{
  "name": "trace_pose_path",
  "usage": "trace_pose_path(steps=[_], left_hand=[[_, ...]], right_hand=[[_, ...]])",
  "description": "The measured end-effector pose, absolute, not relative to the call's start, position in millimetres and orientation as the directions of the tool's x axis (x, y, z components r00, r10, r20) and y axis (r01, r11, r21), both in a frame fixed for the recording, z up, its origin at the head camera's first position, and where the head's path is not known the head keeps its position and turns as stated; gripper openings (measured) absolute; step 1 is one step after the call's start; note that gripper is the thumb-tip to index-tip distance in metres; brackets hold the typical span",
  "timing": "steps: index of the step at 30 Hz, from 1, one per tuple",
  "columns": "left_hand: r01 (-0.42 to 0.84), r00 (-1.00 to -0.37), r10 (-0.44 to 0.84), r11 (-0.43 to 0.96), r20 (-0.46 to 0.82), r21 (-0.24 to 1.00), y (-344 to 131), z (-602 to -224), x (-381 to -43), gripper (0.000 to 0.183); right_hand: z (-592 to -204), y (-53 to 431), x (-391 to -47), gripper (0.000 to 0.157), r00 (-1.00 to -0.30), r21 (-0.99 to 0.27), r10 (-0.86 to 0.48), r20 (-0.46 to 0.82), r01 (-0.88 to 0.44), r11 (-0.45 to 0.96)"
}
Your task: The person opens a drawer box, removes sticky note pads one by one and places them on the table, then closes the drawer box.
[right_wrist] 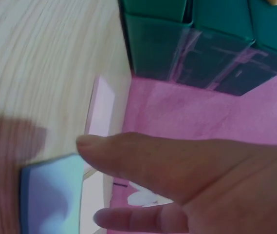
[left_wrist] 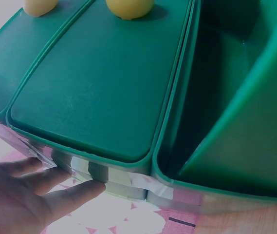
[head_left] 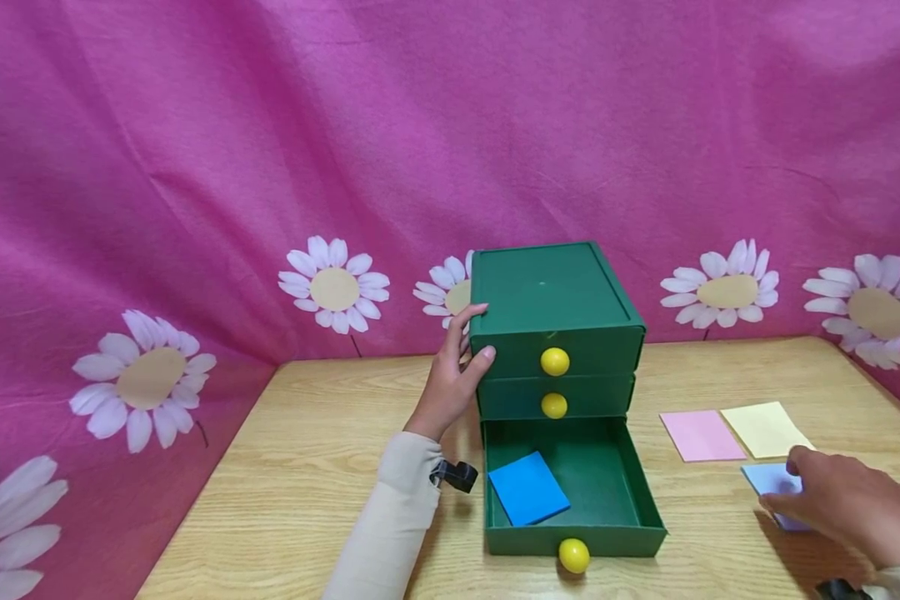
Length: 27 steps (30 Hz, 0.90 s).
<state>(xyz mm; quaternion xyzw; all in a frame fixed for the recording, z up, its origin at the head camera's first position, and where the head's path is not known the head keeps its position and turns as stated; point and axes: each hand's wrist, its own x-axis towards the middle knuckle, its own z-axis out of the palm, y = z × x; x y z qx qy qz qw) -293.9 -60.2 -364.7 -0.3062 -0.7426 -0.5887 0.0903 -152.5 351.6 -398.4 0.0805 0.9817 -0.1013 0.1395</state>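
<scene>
A green drawer unit (head_left: pixel 551 287) with yellow knobs stands on the table. My left hand (head_left: pixel 450 379) steadies its left side, thumb near the front edge; in the left wrist view the fingers (left_wrist: pixel 75 197) lie fairly straight along that side. The bottom drawer (head_left: pixel 600 475) is pulled out, and a blue sticky-note pad (head_left: pixel 528 489) lies tilted in its left part. Over a pale blue sticky-note pad (head_left: pixel 765 477) hovers my right hand (head_left: pixel 858 500), thumb and fingers spread apart. It partly covers that pad, whose surface also shows in the right wrist view.
Beyond the right hand, a pink sticky-note pad (head_left: pixel 702 436) and a pale yellow one (head_left: pixel 768 428) lie side by side on the wooden table (head_left: pixel 270 492). A magenta cloth (head_left: pixel 390 150) printed with daisies hangs behind the table and along its sides.
</scene>
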Motion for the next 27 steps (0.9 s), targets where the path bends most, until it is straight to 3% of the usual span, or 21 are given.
trace_pose_path(steps=[12, 27], left_hand=[[0.571, -0.789, 0.346, 0.111, 0.507, 0.813, -62.2, -366.3, -296.9, 0.054], [0.57, -0.785, 0.351, 0.09, 0.51, 0.817, -59.8, -367.4, -298.4, 0.052]], right_hand=[[-383.9, 319.1, -156.7, 0.062, -0.986, -0.209, 0.078, -0.145, 0.107, 0.972], [-366.6, 246.5, -159.5, 0.047, -0.993, -0.276, -0.087, 0.076, -0.105, 0.955]])
